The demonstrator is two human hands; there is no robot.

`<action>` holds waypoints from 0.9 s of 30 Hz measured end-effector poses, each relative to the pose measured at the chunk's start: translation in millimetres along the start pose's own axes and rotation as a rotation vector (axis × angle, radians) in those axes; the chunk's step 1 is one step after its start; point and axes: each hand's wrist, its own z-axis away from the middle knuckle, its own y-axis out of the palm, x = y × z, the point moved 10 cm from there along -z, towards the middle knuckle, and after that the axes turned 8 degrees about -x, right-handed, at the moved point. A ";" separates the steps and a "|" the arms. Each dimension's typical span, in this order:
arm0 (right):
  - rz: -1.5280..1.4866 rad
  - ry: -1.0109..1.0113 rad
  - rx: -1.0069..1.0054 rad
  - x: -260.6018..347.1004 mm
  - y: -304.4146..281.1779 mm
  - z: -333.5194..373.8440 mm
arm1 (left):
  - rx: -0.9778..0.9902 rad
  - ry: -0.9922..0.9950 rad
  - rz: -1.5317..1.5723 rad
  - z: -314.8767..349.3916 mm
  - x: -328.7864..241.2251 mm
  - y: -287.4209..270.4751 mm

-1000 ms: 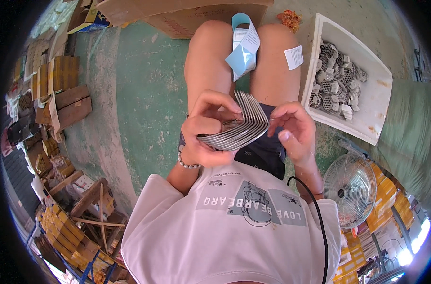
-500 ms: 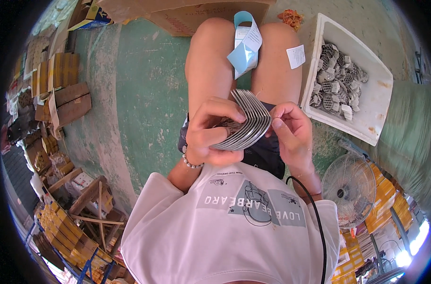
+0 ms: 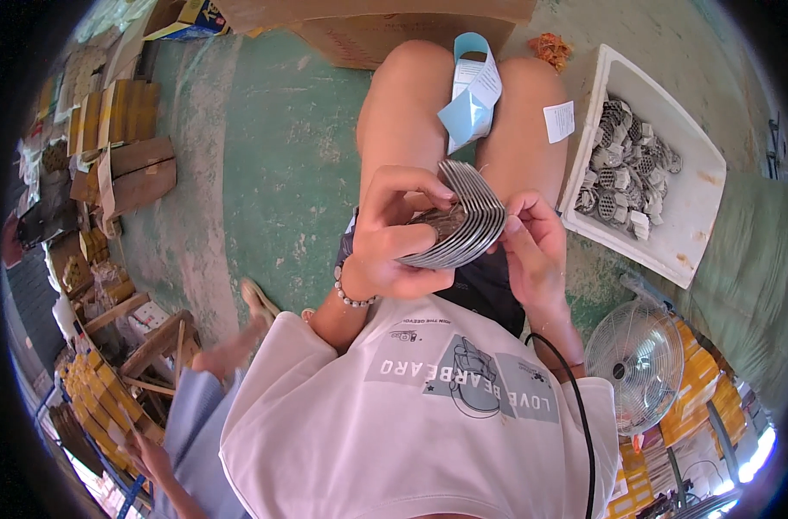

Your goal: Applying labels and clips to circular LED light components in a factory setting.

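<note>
My left hand (image 3: 402, 238) is wrapped round a stack of thin, curved metal plates (image 3: 467, 233) with shiny silver edges, held above my lap. Its thumb and fingers clamp the near and far sides of the stack. At the stack's right edge, the thumb and forefinger of my right hand (image 3: 535, 240) are pinched together; whatever is between them is hidden or too small to name. On my thighs lies a curled strip of labels (image 3: 474, 97) with light blue backing. A single white label (image 3: 559, 121) is stuck on my right thigh.
To the right stands a white foam box (image 3: 698, 208) holding several perforated metal pieces with white tags. A fan (image 3: 633, 368) is below it. A cardboard box (image 3: 350, 39) sits ahead. Another person's leg (image 3: 229, 346) and hand show at lower left, beside stacked cartons.
Another person has come into view at the lower left. The whole view has shifted slightly, while both my hands keep much the same hold at the stack.
</note>
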 end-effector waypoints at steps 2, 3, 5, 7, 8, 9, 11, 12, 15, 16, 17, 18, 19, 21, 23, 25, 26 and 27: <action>0.070 -0.047 0.026 4.7 3.8 -2.2 | -0.017 -0.014 0.024 0.7 1.9 -6.0; 0.171 -0.116 0.017 13.0 7.0 -0.6 | -0.031 -0.027 0.054 -0.4 2.6 -10.2; 0.317 -0.215 -0.009 22.6 17.9 3.6 | -0.024 -0.027 -0.012 -0.6 -2.8 -13.8; 0.439 -0.295 0.004 32.9 22.3 8.5 | 0.006 -0.073 -0.091 1.3 -6.1 -13.0; 0.446 -0.322 -0.029 30.6 13.7 7.3 | 0.024 -0.101 -0.128 3.1 -2.2 -10.0; 0.432 -0.302 -0.084 23.9 -1.1 5.8 | 0.019 -0.105 -0.113 5.9 3.7 -6.7; 0.464 -0.346 -0.109 23.8 -23.5 6.9 | 0.010 -0.142 -0.055 12.5 12.1 4.4; 0.475 -0.377 -0.130 20.4 -34.7 5.8 | 0.012 -0.179 -0.006 15.2 16.0 9.2; 0.492 -0.304 -0.083 13.0 -28.7 3.3 | -0.015 -0.175 0.003 19.5 10.8 8.0; 0.491 -0.283 -0.057 12.9 -24.5 3.4 | -0.016 -0.177 -0.004 19.0 9.5 8.1; 0.496 -0.247 -0.026 12.4 -25.2 2.3 | -0.007 -0.181 -0.007 17.0 6.9 8.4; 0.493 -0.261 -0.008 15.7 -25.5 0.6 | -0.008 -0.155 0.030 16.6 7.4 7.5; 0.530 -0.250 0.022 19.6 -21.9 -1.7 | 0.000 -0.148 0.025 13.6 7.8 7.3; 0.558 -0.193 0.049 22.4 -19.4 -5.6 | 0.007 -0.173 0.028 16.4 10.2 7.8; 0.633 -0.228 0.064 26.2 -21.6 -11.1 | 0.014 -0.160 0.022 12.1 9.0 6.1; 0.719 -0.291 0.090 36.9 -12.6 -9.9 | 0.027 -0.154 0.052 11.0 8.6 4.9; 0.730 -0.305 0.067 42.3 -10.7 -11.3 | 0.031 -0.163 0.031 10.9 9.4 3.8; 0.701 -0.297 0.076 43.5 -8.7 -13.5 | 0.035 -0.172 0.012 11.3 10.6 2.8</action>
